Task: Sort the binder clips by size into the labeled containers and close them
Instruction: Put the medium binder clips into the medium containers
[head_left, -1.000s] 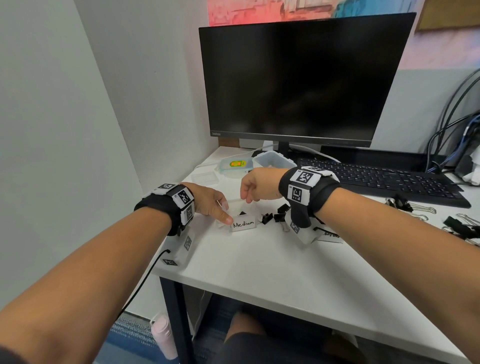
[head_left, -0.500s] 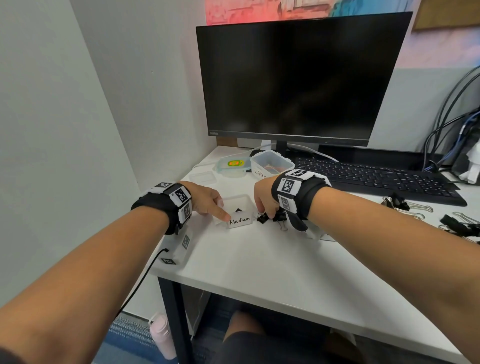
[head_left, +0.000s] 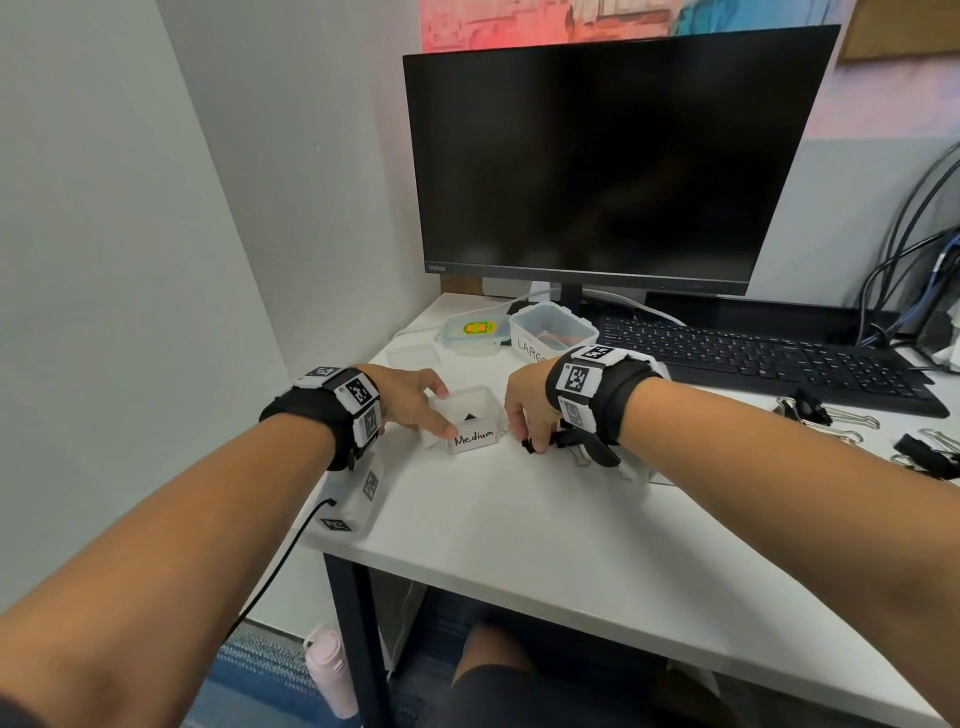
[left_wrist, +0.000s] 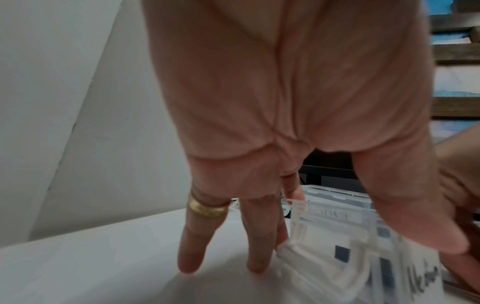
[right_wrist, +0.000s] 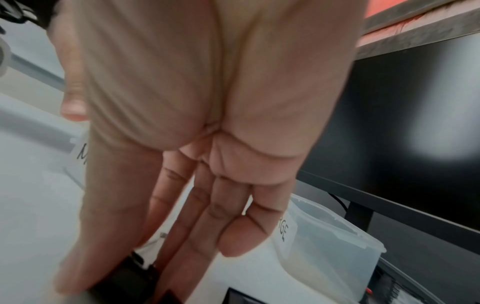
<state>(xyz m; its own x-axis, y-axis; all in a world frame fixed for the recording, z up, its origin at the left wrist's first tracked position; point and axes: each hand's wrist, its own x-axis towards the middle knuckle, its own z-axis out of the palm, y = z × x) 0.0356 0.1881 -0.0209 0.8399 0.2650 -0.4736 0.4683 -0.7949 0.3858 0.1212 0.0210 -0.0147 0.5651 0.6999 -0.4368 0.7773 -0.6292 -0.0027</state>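
Observation:
A small clear container labeled "Medium" (head_left: 474, 439) stands near the table's left edge with one black clip (head_left: 470, 417) inside. My left hand (head_left: 439, 410) holds it, thumb on the front-left corner and fingers at its far side; in the left wrist view the container (left_wrist: 337, 226) is blurred between thumb and fingers. Just right of it, my right hand (head_left: 527, 436) reaches down and pinches a small black binder clip (head_left: 528, 446) lying on the table; the right wrist view shows that clip (right_wrist: 130, 273) under the fingertips. More small clips (head_left: 571, 441) lie under my right wrist.
A clear container labeled "Large" (head_left: 530, 345) stands open behind my right hand, with its lid (head_left: 475, 330) and a smaller lid (head_left: 413, 356) to the left. Keyboard (head_left: 753, 358) and monitor (head_left: 613, 166) fill the back. Large clips (head_left: 810, 408) lie at the right.
My right hand came down from above the Medium container to the clips on the table to its right. My left hand stayed on the container.

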